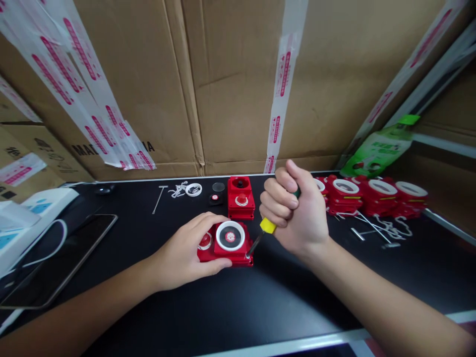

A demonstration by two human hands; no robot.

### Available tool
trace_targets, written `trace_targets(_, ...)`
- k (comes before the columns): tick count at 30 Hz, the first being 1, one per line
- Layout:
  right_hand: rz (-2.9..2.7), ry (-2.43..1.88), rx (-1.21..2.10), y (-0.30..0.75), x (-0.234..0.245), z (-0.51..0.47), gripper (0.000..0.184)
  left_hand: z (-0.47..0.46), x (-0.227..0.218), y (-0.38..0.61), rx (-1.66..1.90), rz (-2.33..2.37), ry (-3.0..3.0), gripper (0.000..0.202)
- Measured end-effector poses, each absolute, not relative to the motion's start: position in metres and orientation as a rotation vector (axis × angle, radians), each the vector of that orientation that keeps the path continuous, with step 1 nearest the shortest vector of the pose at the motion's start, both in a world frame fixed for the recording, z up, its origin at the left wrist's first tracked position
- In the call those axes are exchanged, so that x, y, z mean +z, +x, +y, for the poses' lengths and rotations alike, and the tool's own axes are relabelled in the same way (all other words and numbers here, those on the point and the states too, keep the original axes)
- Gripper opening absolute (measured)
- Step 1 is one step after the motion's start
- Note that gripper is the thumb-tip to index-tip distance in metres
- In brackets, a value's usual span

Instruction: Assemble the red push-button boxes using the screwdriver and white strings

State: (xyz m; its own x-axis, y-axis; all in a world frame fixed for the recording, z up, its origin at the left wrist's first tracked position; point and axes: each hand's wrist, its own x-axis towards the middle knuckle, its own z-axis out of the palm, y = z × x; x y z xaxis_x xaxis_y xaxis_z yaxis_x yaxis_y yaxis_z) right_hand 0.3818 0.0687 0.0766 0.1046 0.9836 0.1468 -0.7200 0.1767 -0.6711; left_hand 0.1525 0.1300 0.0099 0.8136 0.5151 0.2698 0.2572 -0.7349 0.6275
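Observation:
A red alarm-like box with a white ring around a dark round centre and a red button lies flat on the black table. My left hand grips it from the left, fingers over the far side and thumb along the near edge. Closed in a fist, my right hand holds a screwdriver with a yellow and green handle. The shaft slants down to the left, and its tip meets the box's near right corner, at a screw. Just behind stands a second red box without a white ring.
Behind lie a white ring, a clear disc, a small black disc and a T-shaped metal tool. Several red boxes and a green bottle stand right. A phone and power strip lie left; cardboard boxes wall the back.

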Motion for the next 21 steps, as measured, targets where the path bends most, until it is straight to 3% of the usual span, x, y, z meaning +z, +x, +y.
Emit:
trace_targets(13,-1.123,-0.502,1.271,0.357,0.085,0.047,0.043,0.129,0.008,0.155,0.606,0.626,2.354,0.063)
trace_targets(21,-1.357,-0.378,1.539,0.361,0.087,0.066,0.045,0.130,0.008,0.157,0.611,0.616,2.227,0.059)
